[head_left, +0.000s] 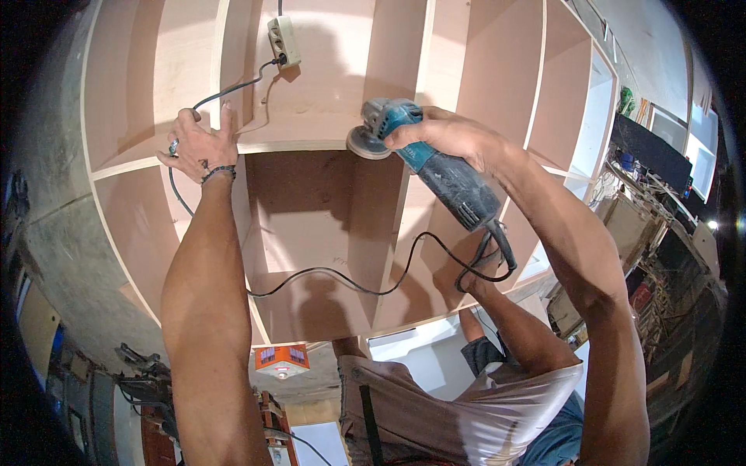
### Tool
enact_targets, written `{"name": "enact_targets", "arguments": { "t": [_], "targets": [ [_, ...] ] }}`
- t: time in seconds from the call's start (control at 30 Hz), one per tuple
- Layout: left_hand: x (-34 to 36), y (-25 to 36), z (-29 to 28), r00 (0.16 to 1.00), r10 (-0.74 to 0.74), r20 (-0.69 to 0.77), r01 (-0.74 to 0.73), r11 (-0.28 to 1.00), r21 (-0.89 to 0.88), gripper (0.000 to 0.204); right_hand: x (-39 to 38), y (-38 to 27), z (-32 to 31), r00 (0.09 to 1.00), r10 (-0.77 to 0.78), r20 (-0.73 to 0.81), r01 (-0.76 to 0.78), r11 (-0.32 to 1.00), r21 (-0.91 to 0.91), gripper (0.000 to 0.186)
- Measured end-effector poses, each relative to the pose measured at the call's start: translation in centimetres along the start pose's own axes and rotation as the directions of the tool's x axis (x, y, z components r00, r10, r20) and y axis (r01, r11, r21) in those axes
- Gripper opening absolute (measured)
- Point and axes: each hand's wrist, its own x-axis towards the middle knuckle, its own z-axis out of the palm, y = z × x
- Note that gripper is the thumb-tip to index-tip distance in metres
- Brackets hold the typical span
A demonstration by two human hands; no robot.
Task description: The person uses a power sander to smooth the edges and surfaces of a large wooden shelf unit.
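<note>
Through my feed: pale wood cabinet point(497, 74), used as landmark. Right hand point(451, 141) has its grip closed round the blue neck of the grinder point(454, 180), which sits in front of the cabinet's middle, sanding disc point(368, 143) at the shelf edge point(295, 146). Can't tell if the disc touches or spins. Left hand point(203, 146) has its grip wide, fingers spread at the same edge toward the cabinet's left side, holding nothing I can make out; the cord point(334, 271) passes behind it. Power strip point(284, 43) hangs in the cabinet's upper part.

Looks like edge sanding to me. I'd judge it best to keep the disc flat, press lightly, move along the edge in even passes and not dwell. I'd brace the left hand well off the disc's path and keep the cord loop below the cabinet's shelf edge clear of it.

Writing: faint scribble point(339, 260) on the cabinet's lower back panel, unreadable. No brand or label legible on the dusty grinder.
</note>
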Motion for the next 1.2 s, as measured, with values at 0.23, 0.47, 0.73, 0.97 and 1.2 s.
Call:
{"name": "enact_targets", "arguments": {
  "t": [0.23,0.47,0.73,0.97,1.2],
  "targets": [
    [0.1,-0.4,0.4,1.000,-0.013,0.002,0.013,1.000,-0.020,0.060,1.4,-4.7,3.8,1.000,0.015,-0.022,-0.018,0.993,-0.113,0.072],
    [0.0,0.3,-0.1,1.000,0.005,0.010,-0.004,1.000,-0.023,0.056,2.5,-4.6,3.8,0.999,-0.001,0.035,0.008,0.983,-0.185,0.067],
    [0.1,-0.1,0.1,1.000,-0.002,-0.003,0.002,0.999,-0.033,0.056,-1.2,-2.8,1.3,0.997,0.078,-0.020,-0.079,0.995,-0.065,0.082],
    [0.0,-0.1,0.5,1.000,0.006,-0.009,-0.006,1.000,-0.022,0.056,-1.1,0.9,-0.9,0.997,0.049,-0.066,-0.052,0.998,-0.040,0.087],
    [0.1,0.0,0.8,1.000,0.006,-0.030,-0.006,1.000,0.009,0.059,-1.3,1.9,-1.1,0.994,0.064,-0.092,-0.063,0.998,0.007,0.093]
  ]
}}
